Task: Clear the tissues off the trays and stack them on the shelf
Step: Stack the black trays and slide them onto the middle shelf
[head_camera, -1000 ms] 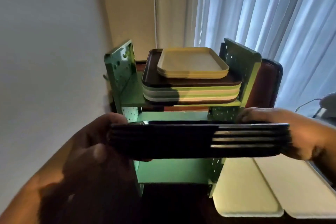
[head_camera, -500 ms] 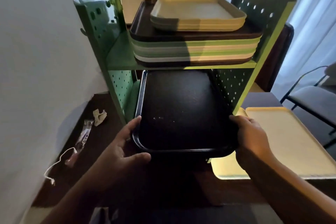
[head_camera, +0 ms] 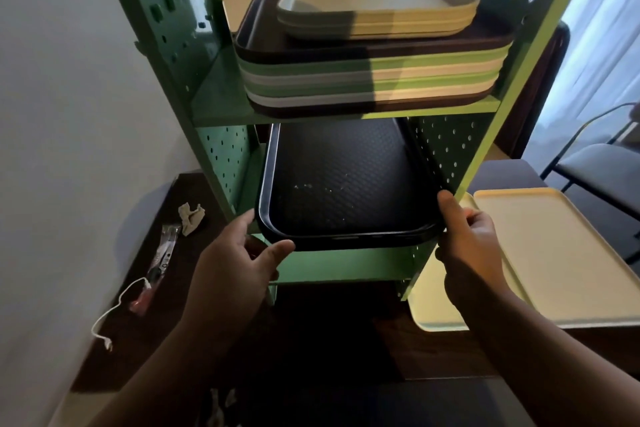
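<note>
Two hands are on the black tray (head_camera: 341, 184), which sits in the lower bay of the green shelf (head_camera: 221, 104) with its near end sticking out toward me. My left hand (head_camera: 239, 260) grips the near-left corner, thumb curled over the rim and fingers tucked underneath. My right hand (head_camera: 465, 236) holds the near-right corner, fingers wrapped along the tray's edge just beside the shelf's right perforated panel. I can see the tray is a stack of black ones, though how many I cannot tell. A few pale specks lie on its textured surface.

On the upper level rests a pile of trays (head_camera: 374, 80) in brown, green and white, topped by smaller yellow trays (head_camera: 377, 0). To the right of the shelf, on the dark table (head_camera: 145, 333), lie two cream trays (head_camera: 554, 253), one overlapping the other. On the left of the table I see a crumpled tissue (head_camera: 190, 215), a clear wrapper (head_camera: 166, 250) near it, and a white cord (head_camera: 117, 308) trailing toward me. Far right, a dark chair (head_camera: 602, 166) stands by the curtain.
</note>
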`<state>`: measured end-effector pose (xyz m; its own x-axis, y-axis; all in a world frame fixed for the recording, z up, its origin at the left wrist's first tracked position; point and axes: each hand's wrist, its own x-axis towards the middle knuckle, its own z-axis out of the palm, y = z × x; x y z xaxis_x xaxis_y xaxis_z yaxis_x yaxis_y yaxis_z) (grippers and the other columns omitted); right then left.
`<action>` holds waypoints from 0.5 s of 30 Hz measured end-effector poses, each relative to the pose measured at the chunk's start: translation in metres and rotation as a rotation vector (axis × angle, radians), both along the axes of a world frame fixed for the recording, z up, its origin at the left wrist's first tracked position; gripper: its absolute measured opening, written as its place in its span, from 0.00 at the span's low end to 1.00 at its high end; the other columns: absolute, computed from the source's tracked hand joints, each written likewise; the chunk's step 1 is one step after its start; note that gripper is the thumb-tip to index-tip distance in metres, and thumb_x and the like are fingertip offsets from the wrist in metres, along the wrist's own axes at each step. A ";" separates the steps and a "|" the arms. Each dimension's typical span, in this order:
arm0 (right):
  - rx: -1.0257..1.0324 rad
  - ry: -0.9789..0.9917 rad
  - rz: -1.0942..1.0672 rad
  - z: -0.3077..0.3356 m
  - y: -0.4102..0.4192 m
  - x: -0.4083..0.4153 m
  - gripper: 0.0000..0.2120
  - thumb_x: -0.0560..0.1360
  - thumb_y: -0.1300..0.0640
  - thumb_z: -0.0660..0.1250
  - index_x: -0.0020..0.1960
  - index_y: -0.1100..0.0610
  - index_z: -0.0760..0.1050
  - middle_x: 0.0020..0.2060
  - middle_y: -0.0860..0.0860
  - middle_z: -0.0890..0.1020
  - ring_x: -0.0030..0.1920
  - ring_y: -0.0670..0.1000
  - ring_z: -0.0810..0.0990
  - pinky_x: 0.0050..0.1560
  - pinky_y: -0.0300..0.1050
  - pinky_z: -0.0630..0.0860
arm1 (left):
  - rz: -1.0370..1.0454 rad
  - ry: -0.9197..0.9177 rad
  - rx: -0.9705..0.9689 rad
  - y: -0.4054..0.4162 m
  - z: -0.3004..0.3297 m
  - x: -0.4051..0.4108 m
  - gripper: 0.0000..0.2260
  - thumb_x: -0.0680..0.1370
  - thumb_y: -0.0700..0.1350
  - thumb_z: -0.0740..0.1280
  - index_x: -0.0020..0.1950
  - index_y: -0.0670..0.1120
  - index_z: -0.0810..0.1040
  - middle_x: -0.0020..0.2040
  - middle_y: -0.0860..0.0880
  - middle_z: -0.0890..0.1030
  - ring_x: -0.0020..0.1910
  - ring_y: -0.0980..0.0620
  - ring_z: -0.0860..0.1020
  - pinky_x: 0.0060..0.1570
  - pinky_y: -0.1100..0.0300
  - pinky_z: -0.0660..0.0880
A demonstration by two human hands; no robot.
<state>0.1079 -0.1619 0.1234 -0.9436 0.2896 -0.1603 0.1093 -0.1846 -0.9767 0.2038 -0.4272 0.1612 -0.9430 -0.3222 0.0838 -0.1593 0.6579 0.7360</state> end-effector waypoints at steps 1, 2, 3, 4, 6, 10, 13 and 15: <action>0.022 0.002 -0.018 0.001 -0.001 -0.002 0.23 0.74 0.38 0.72 0.51 0.56 0.70 0.39 0.54 0.73 0.34 0.50 0.69 0.32 0.45 0.69 | 0.005 -0.002 0.000 0.002 0.002 -0.002 0.40 0.71 0.61 0.69 0.79 0.46 0.64 0.44 0.59 0.79 0.36 0.67 0.81 0.40 0.70 0.77; 0.046 0.008 -0.032 0.002 -0.002 -0.004 0.24 0.73 0.37 0.72 0.51 0.56 0.71 0.40 0.55 0.74 0.36 0.51 0.70 0.33 0.45 0.69 | 0.010 -0.001 0.002 0.002 0.003 -0.005 0.41 0.70 0.62 0.68 0.78 0.45 0.64 0.42 0.58 0.79 0.37 0.64 0.82 0.42 0.66 0.78; 0.064 0.027 -0.047 0.003 -0.003 -0.006 0.25 0.72 0.37 0.73 0.51 0.57 0.71 0.40 0.55 0.75 0.37 0.51 0.71 0.35 0.45 0.71 | 0.017 -0.008 -0.006 0.003 0.005 -0.007 0.41 0.70 0.62 0.67 0.78 0.45 0.64 0.43 0.57 0.80 0.39 0.62 0.82 0.43 0.63 0.79; 0.082 0.056 -0.060 0.005 -0.003 -0.007 0.24 0.72 0.38 0.73 0.51 0.57 0.71 0.40 0.54 0.75 0.38 0.51 0.72 0.36 0.44 0.72 | 0.022 -0.012 -0.023 0.003 0.007 -0.009 0.40 0.70 0.62 0.67 0.78 0.44 0.65 0.45 0.54 0.82 0.40 0.60 0.82 0.44 0.62 0.78; 0.131 0.103 -0.073 0.006 -0.002 -0.007 0.20 0.74 0.42 0.73 0.50 0.55 0.71 0.40 0.53 0.75 0.38 0.49 0.72 0.37 0.40 0.72 | 0.033 -0.010 -0.096 0.007 0.012 -0.009 0.36 0.73 0.59 0.71 0.76 0.45 0.67 0.49 0.54 0.82 0.40 0.60 0.80 0.42 0.64 0.76; 0.155 0.145 0.006 0.005 0.004 -0.005 0.16 0.74 0.42 0.73 0.50 0.50 0.70 0.40 0.51 0.74 0.38 0.48 0.73 0.38 0.42 0.74 | -0.057 0.094 -0.139 0.030 0.029 -0.001 0.25 0.75 0.54 0.70 0.70 0.54 0.70 0.46 0.57 0.77 0.39 0.60 0.79 0.39 0.61 0.80; 0.095 0.208 0.102 0.001 0.017 0.001 0.14 0.74 0.44 0.72 0.49 0.50 0.72 0.36 0.50 0.74 0.35 0.48 0.72 0.36 0.41 0.73 | -0.273 0.121 -0.103 0.065 0.037 -0.002 0.16 0.76 0.55 0.67 0.64 0.59 0.72 0.47 0.59 0.77 0.42 0.62 0.80 0.40 0.65 0.79; 0.093 0.209 0.114 -0.001 0.029 0.003 0.12 0.74 0.45 0.69 0.49 0.52 0.73 0.37 0.51 0.75 0.36 0.49 0.73 0.35 0.40 0.74 | -0.433 0.116 -0.090 0.092 0.031 -0.010 0.14 0.78 0.53 0.67 0.64 0.56 0.75 0.49 0.59 0.78 0.43 0.61 0.80 0.41 0.63 0.80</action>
